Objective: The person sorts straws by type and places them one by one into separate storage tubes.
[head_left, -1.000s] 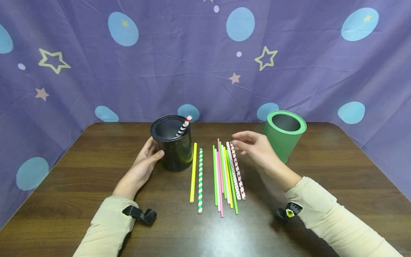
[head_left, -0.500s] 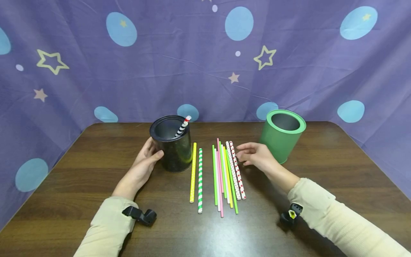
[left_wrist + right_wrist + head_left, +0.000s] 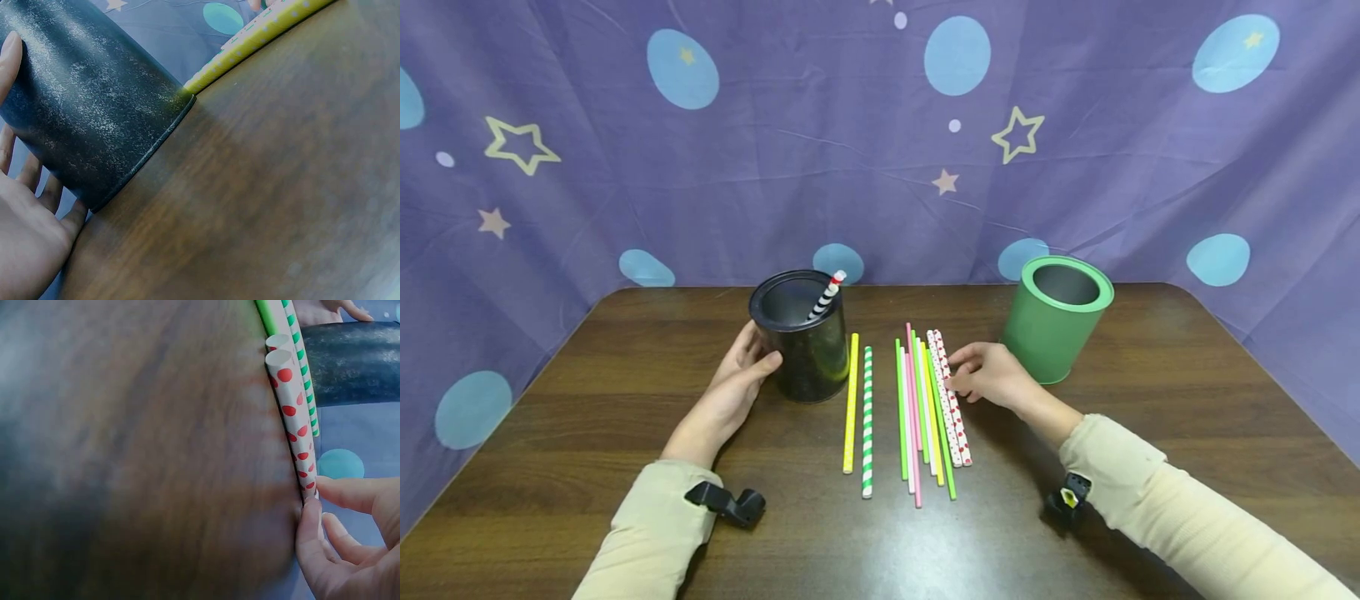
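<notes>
My left hand (image 3: 733, 387) holds the side of a black can (image 3: 812, 362), fingers behind it and thumb at the front. Inside the can lean striped straws (image 3: 826, 300), black-and-white with a red band showing. With thumb and forefinger my right hand (image 3: 992, 375) pinches a white straw with red dots (image 3: 953, 408), lying at the right end of a row; the right wrist view shows the fingertips (image 3: 325, 484) at its far part. Against it lies a white straw with smaller dots (image 3: 942, 396). In the left wrist view the can's base (image 3: 147, 156) stands on the table.
Several thin green, white, pink and yellow straws (image 3: 917, 417) lie in the middle. A yellow straw (image 3: 851, 408) and a green-striped straw (image 3: 868, 425) lie beside the black can. A green can (image 3: 1048, 333) stands behind my right hand, before a purple curtain (image 3: 880, 167).
My right hand has come down and nearer to me along the red-dotted straw, which has shifted slightly left against its neighbour. My left hand and the black can have stayed put.
</notes>
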{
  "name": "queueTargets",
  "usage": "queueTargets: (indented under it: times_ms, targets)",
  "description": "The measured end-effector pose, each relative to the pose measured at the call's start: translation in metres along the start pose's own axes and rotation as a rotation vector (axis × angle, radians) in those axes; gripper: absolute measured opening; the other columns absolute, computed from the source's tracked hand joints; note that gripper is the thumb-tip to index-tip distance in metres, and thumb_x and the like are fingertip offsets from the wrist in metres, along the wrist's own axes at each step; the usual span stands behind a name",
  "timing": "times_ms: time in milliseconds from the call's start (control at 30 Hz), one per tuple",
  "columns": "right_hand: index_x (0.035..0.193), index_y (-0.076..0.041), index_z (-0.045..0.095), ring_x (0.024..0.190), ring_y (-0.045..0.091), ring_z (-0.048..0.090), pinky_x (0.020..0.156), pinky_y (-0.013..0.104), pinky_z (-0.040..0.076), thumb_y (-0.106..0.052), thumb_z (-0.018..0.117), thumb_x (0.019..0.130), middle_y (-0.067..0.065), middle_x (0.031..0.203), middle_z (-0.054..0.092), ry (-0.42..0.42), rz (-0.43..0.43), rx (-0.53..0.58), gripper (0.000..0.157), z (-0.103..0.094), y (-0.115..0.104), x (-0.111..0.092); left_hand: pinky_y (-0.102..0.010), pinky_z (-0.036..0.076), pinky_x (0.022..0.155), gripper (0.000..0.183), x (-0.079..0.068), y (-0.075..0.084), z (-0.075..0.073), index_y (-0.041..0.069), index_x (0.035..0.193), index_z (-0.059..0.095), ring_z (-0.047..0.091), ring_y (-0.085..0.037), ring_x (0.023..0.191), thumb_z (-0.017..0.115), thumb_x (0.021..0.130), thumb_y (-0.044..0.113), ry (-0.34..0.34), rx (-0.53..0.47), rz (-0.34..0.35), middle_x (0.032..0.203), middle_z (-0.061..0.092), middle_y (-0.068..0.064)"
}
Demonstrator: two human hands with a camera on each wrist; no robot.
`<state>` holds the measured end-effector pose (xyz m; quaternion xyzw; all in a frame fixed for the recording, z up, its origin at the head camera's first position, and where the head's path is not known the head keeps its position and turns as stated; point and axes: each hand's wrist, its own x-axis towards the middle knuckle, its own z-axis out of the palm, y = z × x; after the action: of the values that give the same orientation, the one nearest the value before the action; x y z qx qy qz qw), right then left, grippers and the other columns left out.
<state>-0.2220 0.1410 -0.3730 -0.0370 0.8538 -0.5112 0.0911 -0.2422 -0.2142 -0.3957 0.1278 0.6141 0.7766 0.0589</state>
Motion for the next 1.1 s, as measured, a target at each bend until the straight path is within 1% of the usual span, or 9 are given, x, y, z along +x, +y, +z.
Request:
queueTargets:
  times_ms: [133, 233, 333, 500, 600, 700, 867, 967, 1100]
  targets:
    - [0.114, 0.007, 0.06, 0.06, 0.014, 0.06, 0.058, 0.031, 0.055, -0.003, 0.074, 0.084, 0.007, 0.072, 0.063, 0.009, -0.001, -0.142, 0.034, 0.001, -0.004, 0.0, -0.029, 0.021, 0.111, 0.067, 0.0, 0.0, 0.0, 0.02, 0.151, 0.031, 0.024, -0.015, 0.14, 0.064, 0.095, 0.008, 0.002, 0.002, 0.001, 0.15, 0.031, 0.003]
    - [0.115, 0.006, 0.058, 0.057, 0.014, 0.059, 0.056, 0.031, 0.054, -0.005, 0.075, 0.084, 0.006, 0.069, 0.062, 0.012, 0.017, -0.216, 0.037, 0.0, -0.008, -0.001, -0.03, 0.021, 0.111, 0.067, 0.0, 0.0, 0.0, 0.02, 0.151, 0.031, 0.025, -0.015, 0.14, 0.065, 0.094, 0.009, 0.002, 0.004, 0.005, 0.149, 0.032, 0.004]
    - [0.118, 0.006, 0.057, 0.055, 0.014, 0.06, 0.053, 0.031, 0.053, -0.006, 0.075, 0.085, 0.007, 0.07, 0.062, 0.006, 0.031, -0.258, 0.04, -0.001, -0.009, -0.004, -0.03, 0.022, 0.11, 0.067, 0.0, 0.001, 0.001, 0.021, 0.151, 0.031, 0.025, -0.015, 0.139, 0.066, 0.094, 0.011, 0.0, 0.004, 0.009, 0.148, 0.033, 0.004]
    - [0.12, 0.009, 0.056, 0.053, 0.014, 0.06, 0.051, 0.03, 0.054, -0.005, 0.071, 0.085, 0.01, 0.076, 0.063, -0.006, 0.027, -0.294, 0.041, -0.001, -0.009, -0.006, -0.028, 0.023, 0.108, 0.069, 0.0, 0.002, 0.0, 0.021, 0.151, 0.031, 0.025, -0.014, 0.139, 0.068, 0.094, 0.013, -0.001, 0.007, 0.005, 0.146, 0.034, 0.005]
    - [0.124, 0.01, 0.054, 0.052, 0.014, 0.06, 0.052, 0.03, 0.054, -0.005, 0.069, 0.084, 0.011, 0.078, 0.064, -0.002, 0.034, -0.302, 0.045, -0.002, -0.009, -0.006, -0.028, 0.023, 0.109, 0.072, 0.0, 0.002, 0.0, 0.018, 0.154, 0.028, 0.025, -0.015, 0.139, 0.068, 0.094, 0.012, 0.004, 0.007, -0.003, 0.146, 0.034, 0.004]
    - [0.127, 0.011, 0.05, 0.053, 0.014, 0.06, 0.053, 0.031, 0.054, -0.004, 0.067, 0.085, 0.011, 0.079, 0.065, -0.007, 0.041, -0.275, 0.048, -0.002, -0.009, -0.006, -0.03, 0.021, 0.111, 0.077, 0.0, 0.003, 0.0, 0.015, 0.156, 0.023, 0.024, -0.016, 0.14, 0.069, 0.094, 0.013, 0.01, 0.014, -0.014, 0.15, 0.031, 0.0]
    - [0.129, 0.013, 0.045, 0.057, 0.014, 0.06, 0.056, 0.032, 0.056, -0.004, 0.061, 0.088, 0.012, 0.078, 0.064, -0.042, 0.047, -0.153, 0.048, -0.004, -0.007, -0.006, -0.034, 0.017, 0.114, 0.085, 0.0, 0.004, 0.001, 0.012, 0.158, 0.016, 0.019, -0.018, 0.144, 0.07, 0.094, 0.016, 0.008, 0.021, -0.022, 0.157, 0.022, -0.007]
    - [0.13, 0.015, 0.043, 0.059, 0.013, 0.059, 0.058, 0.032, 0.056, -0.003, 0.058, 0.089, 0.011, 0.079, 0.062, -0.057, 0.045, -0.086, 0.048, -0.005, -0.007, -0.005, -0.033, 0.019, 0.113, 0.085, 0.0, 0.003, 0.0, 0.011, 0.158, 0.015, 0.02, -0.018, 0.143, 0.07, 0.093, 0.015, 0.008, 0.019, -0.018, 0.157, 0.023, -0.007]
    - [0.133, 0.016, 0.039, 0.061, 0.011, 0.057, 0.06, 0.03, 0.055, -0.001, 0.056, 0.09, 0.011, 0.083, 0.06, -0.053, 0.056, 0.017, 0.049, -0.005, -0.011, -0.005, -0.03, 0.021, 0.111, 0.085, 0.0, 0.002, 0.0, 0.011, 0.159, 0.015, 0.022, -0.016, 0.141, 0.07, 0.094, 0.015, 0.008, 0.02, -0.017, 0.155, 0.025, -0.005]
